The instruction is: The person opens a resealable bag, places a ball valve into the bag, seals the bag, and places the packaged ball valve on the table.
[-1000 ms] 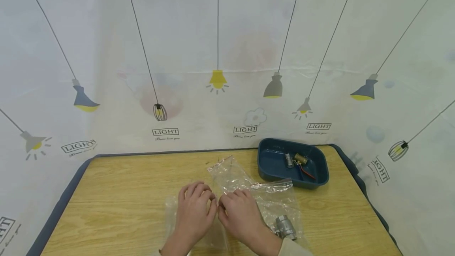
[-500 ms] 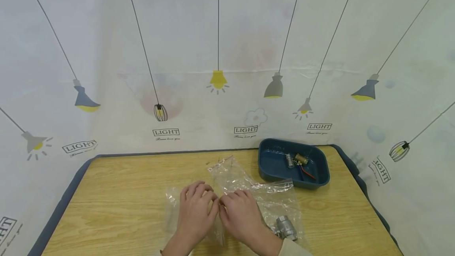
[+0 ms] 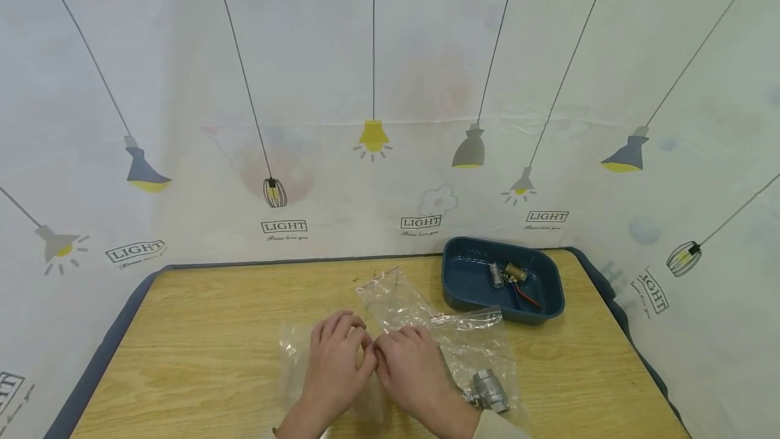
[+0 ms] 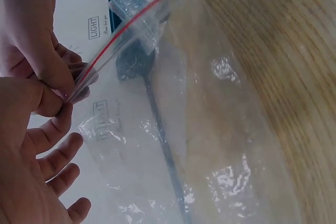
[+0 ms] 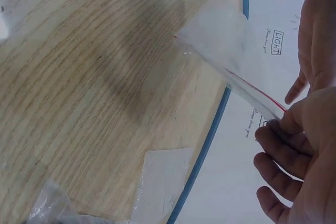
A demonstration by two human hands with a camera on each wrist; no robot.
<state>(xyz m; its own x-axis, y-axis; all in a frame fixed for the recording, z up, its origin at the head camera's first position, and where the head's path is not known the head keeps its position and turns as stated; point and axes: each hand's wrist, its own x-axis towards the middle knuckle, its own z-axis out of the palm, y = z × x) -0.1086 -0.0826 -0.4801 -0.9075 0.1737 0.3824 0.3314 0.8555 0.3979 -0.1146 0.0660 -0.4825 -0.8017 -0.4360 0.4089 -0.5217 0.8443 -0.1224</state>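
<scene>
Between my two hands is a clear zip-lock bag point(image 4: 220, 124) with a red seal strip. My left hand point(image 3: 337, 361) pinches its sealing edge between thumb and forefinger, the other fingers spread apart in the left wrist view. Right beside it, my right hand point(image 3: 414, 371) pinches the same edge, fingertips nearly touching the left ones. In the right wrist view the bag point(image 5: 218, 38) stretches away from the fingers above the table. No object shows inside it. In the head view most of this bag is hidden by the hands.
A second clear bag point(image 3: 466, 344) lies to the right, with a silver metal valve point(image 3: 489, 390) on or in it. Behind is another flat clear bag point(image 3: 390, 297). A dark blue tray point(image 3: 457, 293) at the back right holds small metal fittings and a red piece.
The hands keep almost the same place, with small shifts of the fingers. The bag's loose part beside and below the left hand has moved slightly.
</scene>
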